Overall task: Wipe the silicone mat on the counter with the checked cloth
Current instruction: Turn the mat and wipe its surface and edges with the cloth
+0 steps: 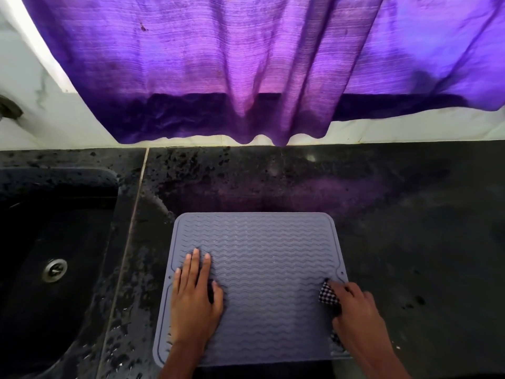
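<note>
Right grip [355,310], fingers curled round the bunched checked cloth [329,295], holds it on the right edge of the grey wavy-ribbed silicone mat [267,255]. Nearly all the mat lies left of this grip, so the wipe likely sweeps leftward. Left grip [195,296], fingers straight, rests flat on the mat's opposite side, on the dark surface [410,228].

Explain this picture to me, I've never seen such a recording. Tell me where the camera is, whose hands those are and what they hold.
No machine here: a person wears one camera on the head, looking forward and down at their own two hands. A grey mat lies on a dark counter, with a sink to the left and a purple curtain hanging behind. The left hand rests flat on the mat. The right hand grips a checked cloth at the mat's right edge, ready for wiping.
</note>
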Tool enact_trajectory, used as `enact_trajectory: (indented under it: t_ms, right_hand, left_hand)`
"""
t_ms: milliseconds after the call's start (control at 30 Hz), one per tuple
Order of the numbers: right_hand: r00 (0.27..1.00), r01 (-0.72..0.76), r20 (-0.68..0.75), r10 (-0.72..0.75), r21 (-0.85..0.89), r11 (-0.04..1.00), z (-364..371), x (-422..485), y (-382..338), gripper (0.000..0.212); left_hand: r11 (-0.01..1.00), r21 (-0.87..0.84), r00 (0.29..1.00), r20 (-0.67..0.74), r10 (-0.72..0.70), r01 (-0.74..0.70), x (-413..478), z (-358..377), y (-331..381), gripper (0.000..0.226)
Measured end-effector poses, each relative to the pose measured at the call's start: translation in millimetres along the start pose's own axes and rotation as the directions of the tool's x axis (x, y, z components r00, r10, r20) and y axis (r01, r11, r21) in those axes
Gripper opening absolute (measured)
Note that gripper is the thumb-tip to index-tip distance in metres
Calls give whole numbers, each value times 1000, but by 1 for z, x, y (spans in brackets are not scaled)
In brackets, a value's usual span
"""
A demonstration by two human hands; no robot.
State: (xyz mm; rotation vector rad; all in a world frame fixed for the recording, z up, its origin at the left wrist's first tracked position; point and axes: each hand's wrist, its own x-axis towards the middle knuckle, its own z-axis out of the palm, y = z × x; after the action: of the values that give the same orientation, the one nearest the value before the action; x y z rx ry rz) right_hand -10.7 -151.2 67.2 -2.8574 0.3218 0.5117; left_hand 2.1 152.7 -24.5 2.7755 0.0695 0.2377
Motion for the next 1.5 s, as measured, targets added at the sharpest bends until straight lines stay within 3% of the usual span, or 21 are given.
enact_trajectory:
  t_ms: [133,267,333,433,567,700,933,1400,1500]
  right_hand:
    - [993,-48,114,41,62,997,-1,-19,16,69]
    - [974,-2,222,-46,212,977,-29,-2,28,55]
    - [987,38,142,-77,261,965,-49,20,26,46]
    - [992,123,-33,-118,232,965,-70,70,19,39]
    - [974,174,-165,-157,97,980,-78,133,5,27]
    - [952,232,-210,-222,27,972,-73,159,-10,28]
    - [954,243,-154,-256,-95,965,-61,149,-4,43]
    - [981,184,62,-181,-37,982,-47,56,21,46]
    - [968,158,191,-165,52,986,-50,60,25,45]
  left_hand:
    - [1000,11,1000,-17,11,-10,-1,2,-1,65]
    - [1000,-25,997,-73,-9,7,9,5,17,62]
    - [982,-114,987,-65,144,-151,30,12,43,55]
    - [876,-266,913,-37,407,-401,69,37,99,51]
    - [824,-321,853,84,515,-466,109,69,164,62]
    - [849,-274,836,203,510,-452,126,82,177,59]
    - [868,-221,844,219,489,-446,126,80,180,62]
    - [888,-160,852,252,459,-431,126,82,182,62]
    - [890,-151,856,247,455,-430,125,83,181,61]
